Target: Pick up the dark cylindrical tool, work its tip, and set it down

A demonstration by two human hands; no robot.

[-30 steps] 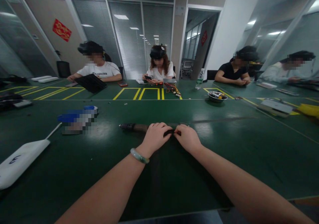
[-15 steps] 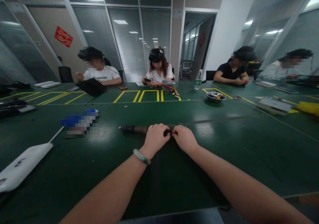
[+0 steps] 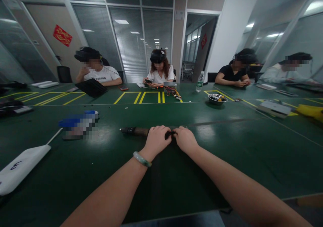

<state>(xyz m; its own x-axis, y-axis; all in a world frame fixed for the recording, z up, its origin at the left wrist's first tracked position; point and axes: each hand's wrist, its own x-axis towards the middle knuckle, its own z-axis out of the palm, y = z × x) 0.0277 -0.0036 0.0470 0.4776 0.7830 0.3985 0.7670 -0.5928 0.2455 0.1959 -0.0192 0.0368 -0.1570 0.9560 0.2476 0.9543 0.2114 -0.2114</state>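
Observation:
My left hand (image 3: 157, 141) and my right hand (image 3: 184, 139) lie close together on the green bench top (image 3: 227, 159), their fingertips pinching a small black part (image 3: 170, 134). That part belongs to a long dark rod (image 3: 133, 130), with a black ribbed end and a brown section reaching left from my left hand. Its far right stretch fades into a thin line on the bench. A pale green bangle (image 3: 142, 159) circles my left wrist.
On the left lie a white flat pad (image 3: 21, 168) and a pixelated blue-and-white item (image 3: 78, 126). Farther off stand a metal bowl (image 3: 217, 99), a water bottle (image 3: 200, 82) and a wire bundle (image 3: 173, 91). Several seated people work across the bench.
My right hand has drawn slightly left, closer to my left hand. The whole view has shifted a little as my head moved.

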